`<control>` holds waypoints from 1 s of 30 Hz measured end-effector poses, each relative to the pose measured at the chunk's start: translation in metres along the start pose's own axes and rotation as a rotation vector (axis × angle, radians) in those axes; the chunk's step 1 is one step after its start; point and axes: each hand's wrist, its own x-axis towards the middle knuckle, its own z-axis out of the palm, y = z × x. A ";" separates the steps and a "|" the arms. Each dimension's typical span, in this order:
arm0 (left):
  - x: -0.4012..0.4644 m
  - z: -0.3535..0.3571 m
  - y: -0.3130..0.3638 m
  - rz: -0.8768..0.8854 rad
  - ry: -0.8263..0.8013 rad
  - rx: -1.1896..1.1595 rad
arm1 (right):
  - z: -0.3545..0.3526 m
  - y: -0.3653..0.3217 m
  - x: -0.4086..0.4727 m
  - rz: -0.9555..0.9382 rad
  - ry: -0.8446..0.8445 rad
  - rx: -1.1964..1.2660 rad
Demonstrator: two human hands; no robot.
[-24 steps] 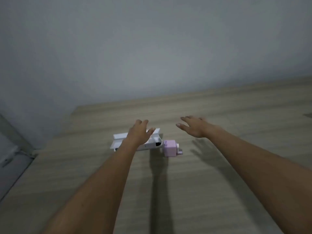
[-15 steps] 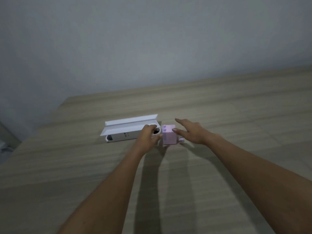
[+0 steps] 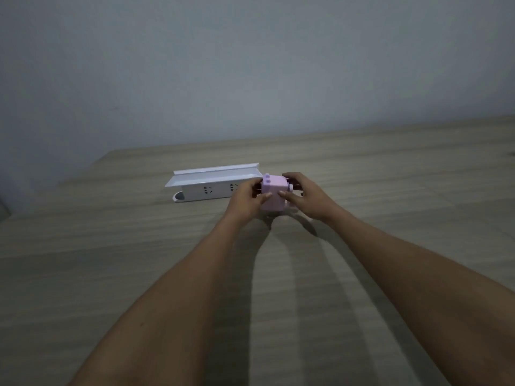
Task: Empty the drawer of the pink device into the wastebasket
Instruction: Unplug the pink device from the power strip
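My left hand [image 3: 246, 197] and right hand [image 3: 302, 196] clasp the pink device [image 3: 273, 195] between them, equally near; no wastebasket visible.

We record a plain, unmarked wall [image 3: 250, 65] in pale grey-blue filling the upper part of the view, darker toward the left. Below it runs a broad wooden table [image 3: 111, 260] with light, streaked horizontal grain; its far edge meets the wall and its left corner cuts off at an angle. Lighting is dim and comes from behind the viewer, throwing long soft shadows [image 3: 278, 274] forward across the tabletop. At the far left edge we note a darker strip, too unclear to identify.
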 end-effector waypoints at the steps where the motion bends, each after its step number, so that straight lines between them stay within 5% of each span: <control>1: -0.012 -0.005 0.006 0.008 0.002 -0.001 | -0.002 -0.010 -0.011 -0.008 -0.001 0.006; 13: -0.131 -0.060 0.059 0.061 0.021 -0.043 | -0.026 -0.113 -0.104 -0.088 -0.097 0.048; 30: -0.203 -0.026 0.015 -0.013 0.012 -0.108 | 0.005 -0.073 -0.170 -0.059 -0.138 0.096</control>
